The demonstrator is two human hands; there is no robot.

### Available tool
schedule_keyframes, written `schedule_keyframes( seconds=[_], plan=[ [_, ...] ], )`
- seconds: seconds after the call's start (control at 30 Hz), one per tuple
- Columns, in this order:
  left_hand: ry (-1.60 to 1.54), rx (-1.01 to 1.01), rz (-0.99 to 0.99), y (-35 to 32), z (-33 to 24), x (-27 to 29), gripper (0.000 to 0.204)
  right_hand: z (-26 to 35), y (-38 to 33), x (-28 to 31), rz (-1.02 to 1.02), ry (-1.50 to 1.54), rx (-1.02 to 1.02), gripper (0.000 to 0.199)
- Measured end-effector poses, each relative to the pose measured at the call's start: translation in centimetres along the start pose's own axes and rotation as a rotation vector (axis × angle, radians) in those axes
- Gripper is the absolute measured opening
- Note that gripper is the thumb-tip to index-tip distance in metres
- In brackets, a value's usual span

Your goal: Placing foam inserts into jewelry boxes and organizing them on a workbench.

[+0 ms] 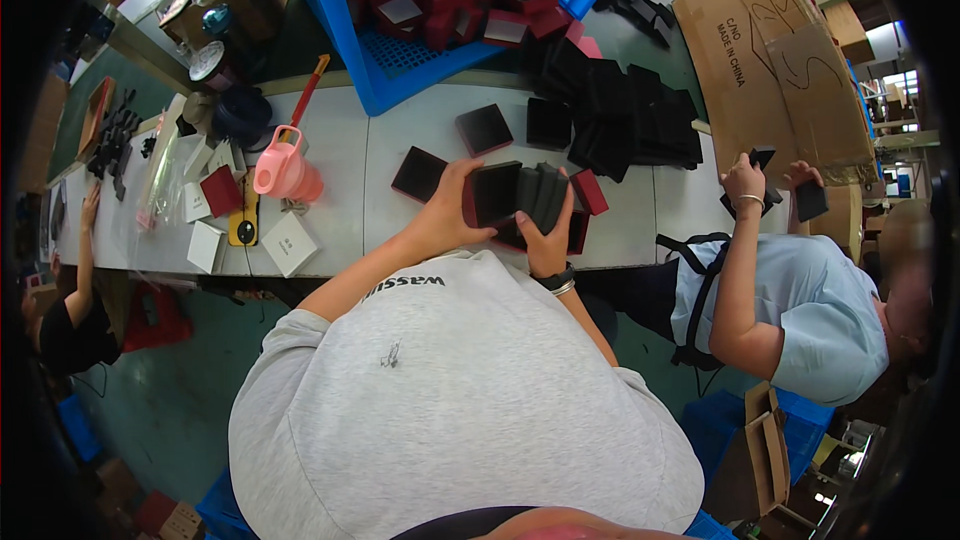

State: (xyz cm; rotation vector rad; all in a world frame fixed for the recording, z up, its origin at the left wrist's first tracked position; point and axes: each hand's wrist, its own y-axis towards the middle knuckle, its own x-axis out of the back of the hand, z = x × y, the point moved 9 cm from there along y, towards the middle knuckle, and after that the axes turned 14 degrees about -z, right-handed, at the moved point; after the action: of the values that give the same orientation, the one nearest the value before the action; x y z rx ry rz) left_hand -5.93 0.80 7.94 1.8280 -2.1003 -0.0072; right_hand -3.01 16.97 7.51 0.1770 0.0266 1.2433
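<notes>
Black pads (542,196) held just right of a black-faced red box (497,196)
Left hand (448,212) grips the box; right hand (546,248), nearer the pads, clasps them, their long edges running roughly fore and aft

upper right: printed lettering and handwritten marks, brown carton (775,90); centre: inverted lettering, grey shirt (465,390); left of centre: small print, white box (291,245).

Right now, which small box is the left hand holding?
The box beside the black pads: the left hand grips it, while the two boxes just beyond lie on the table.
</notes>
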Motion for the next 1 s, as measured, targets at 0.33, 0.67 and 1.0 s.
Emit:
schedule_keyframes(
  seconds=[0.33, 0.67, 1.0],
  plan=[
    [-0.040, -0.050, 0.058, -1.2, -0.5, -0.8, 0.078, 5.0, -0.7, 0.7, -0.001, 0.651, -0.149, 0.084],
    [-0.028, -0.096, 0.075, -1.8, -2.7, -0.7, 0.081, 4.8, 0.4, 1.1, 0.038, 0.699, -0.194, 0.090],
    [-0.390, 0.288, -0.004, -2.1, 3.5, -0.2, 0.040, 7.6, 2.0, 4.1, 0.033, 0.765, -0.065, 0.080]
  ],
)
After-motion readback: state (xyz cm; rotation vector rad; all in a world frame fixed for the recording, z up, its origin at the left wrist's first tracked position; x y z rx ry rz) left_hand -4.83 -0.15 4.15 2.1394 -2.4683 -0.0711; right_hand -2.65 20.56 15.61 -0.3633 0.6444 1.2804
